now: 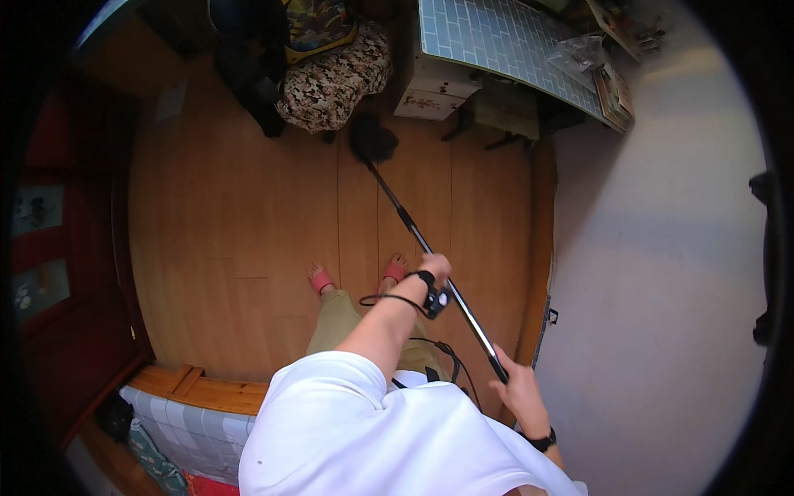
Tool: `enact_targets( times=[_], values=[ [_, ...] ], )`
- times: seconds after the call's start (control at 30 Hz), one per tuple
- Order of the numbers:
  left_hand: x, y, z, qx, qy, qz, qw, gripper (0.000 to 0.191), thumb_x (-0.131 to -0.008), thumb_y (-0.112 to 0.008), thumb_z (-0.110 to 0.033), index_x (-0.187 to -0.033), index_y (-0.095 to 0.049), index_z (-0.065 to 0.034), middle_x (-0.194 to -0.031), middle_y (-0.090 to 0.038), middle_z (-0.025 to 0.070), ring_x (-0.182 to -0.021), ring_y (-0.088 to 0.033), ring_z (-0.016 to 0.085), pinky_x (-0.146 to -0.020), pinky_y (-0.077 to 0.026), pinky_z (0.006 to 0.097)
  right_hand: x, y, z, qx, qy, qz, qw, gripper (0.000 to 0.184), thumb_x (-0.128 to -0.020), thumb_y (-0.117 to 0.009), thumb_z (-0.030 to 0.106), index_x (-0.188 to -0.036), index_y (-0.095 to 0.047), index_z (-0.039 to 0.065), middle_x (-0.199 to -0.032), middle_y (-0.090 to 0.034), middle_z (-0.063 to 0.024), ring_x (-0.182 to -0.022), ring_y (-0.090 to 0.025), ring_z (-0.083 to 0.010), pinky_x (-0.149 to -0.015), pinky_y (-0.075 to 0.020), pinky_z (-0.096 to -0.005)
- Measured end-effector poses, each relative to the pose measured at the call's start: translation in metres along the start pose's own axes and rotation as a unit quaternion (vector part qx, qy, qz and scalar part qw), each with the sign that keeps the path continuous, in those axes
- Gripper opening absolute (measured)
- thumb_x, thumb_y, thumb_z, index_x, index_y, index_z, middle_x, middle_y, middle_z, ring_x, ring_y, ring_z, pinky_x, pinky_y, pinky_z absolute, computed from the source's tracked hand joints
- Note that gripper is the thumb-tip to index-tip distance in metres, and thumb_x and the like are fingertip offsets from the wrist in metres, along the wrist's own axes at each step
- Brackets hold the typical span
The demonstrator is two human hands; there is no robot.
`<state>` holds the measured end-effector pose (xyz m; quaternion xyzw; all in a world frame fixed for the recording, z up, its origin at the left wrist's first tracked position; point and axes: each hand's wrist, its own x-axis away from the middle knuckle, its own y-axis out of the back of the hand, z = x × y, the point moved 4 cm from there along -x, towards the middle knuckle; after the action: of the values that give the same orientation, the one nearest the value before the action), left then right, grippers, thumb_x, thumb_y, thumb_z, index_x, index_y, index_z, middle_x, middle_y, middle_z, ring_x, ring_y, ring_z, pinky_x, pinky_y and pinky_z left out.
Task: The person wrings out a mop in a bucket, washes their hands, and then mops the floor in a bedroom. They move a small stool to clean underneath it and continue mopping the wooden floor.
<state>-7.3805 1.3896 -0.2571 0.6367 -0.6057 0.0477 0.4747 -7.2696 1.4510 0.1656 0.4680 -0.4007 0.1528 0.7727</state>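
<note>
A mop with a long metal pole (469, 310) slants across the wooden floor. Its dark, shaggy head (373, 139) rests on the boards near the drawer cabinet and a floral-covered seat. My left hand (436, 266) grips the pole around its middle, with a black strap and a small cabled device at the wrist. At the pole's near end, my right hand (520, 385) is closed around the black grip, and it too wears a black wristband. My feet, in pink sandals (321, 281), stand to the left of the pole.
Ahead stands a desk with a brick-pattern top (490, 37), a white drawer cabinet (434, 93) and a low stool (505, 111) beneath. Left of it is the floral-covered seat (335, 80) bearing a backpack. A white wall (651, 248) bounds the right; a bed (192, 421) lies behind left, near a dark-red door (74, 297).
</note>
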Motion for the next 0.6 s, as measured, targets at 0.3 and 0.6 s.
enact_targets(
  times=[0.3,0.6],
  values=[
    [0.096,-0.064,-0.101,0.831,0.159,0.052,0.531,0.015,-0.087,-0.061,-0.011,-0.086,-0.064,0.0039,-0.068,-0.061,0.0128,-0.055,-0.060,0.025,-0.044,-0.045,0.0388,0.098,0.012,-0.006,0.030,-0.072,0.036,0.996,0.072,-0.070,-0.080,-0.004,-0.136,-0.057,0.016,-0.108,-0.061,-0.0288,-0.097,-0.065,-0.0416,-0.084,-0.0511,-0.0330],
    [0.211,-0.049,0.132,0.808,0.243,-0.235,0.483,0.032,-0.088,-0.062,-0.019,-0.107,-0.058,0.0063,-0.097,-0.060,0.0172,-0.090,-0.063,0.034,-0.066,-0.052,0.0525,-0.029,-0.078,0.121,0.002,0.152,0.060,0.987,0.069,-0.071,-0.075,0.000,-0.137,-0.056,0.013,-0.097,-0.067,-0.0226,-0.088,-0.068,-0.0225,-0.084,-0.0499,-0.0293]
  ],
)
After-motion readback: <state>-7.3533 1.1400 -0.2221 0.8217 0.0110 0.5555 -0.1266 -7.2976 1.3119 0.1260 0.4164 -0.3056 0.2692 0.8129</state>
